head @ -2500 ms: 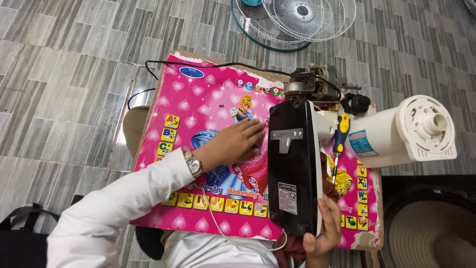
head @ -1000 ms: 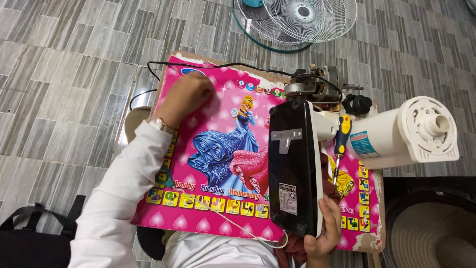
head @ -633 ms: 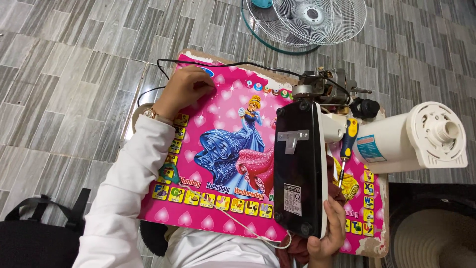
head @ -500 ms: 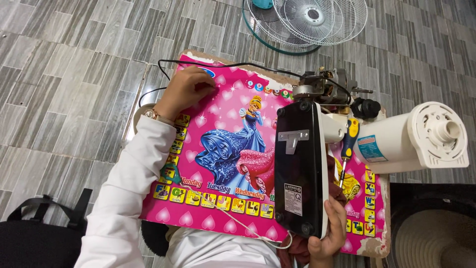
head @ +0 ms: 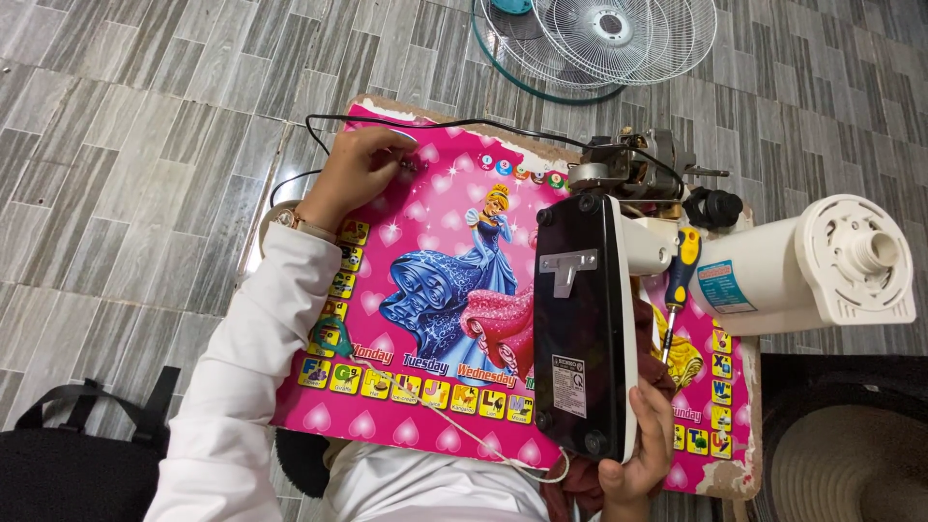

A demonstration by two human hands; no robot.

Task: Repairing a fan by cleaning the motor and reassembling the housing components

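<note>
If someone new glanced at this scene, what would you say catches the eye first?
The bright pink picture board filling the middle, with the left hand near its top corner by a black cable. Next, the black fan base stood on edge, gripped low by the right hand, with the white motor housing at right.

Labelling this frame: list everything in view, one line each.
pink board: 1, pink with cartoon print, centre
fan base: 1, black and white, on edge, right of centre
fan motor: 1, grey metal, above base
fan column: 1, white, right
screwdriver: 1, yellow and blue, beside base
black cable: 1, board top
fan grilles: white, top
left hand: on board's top left
right hand: grip on base's lower end
</note>
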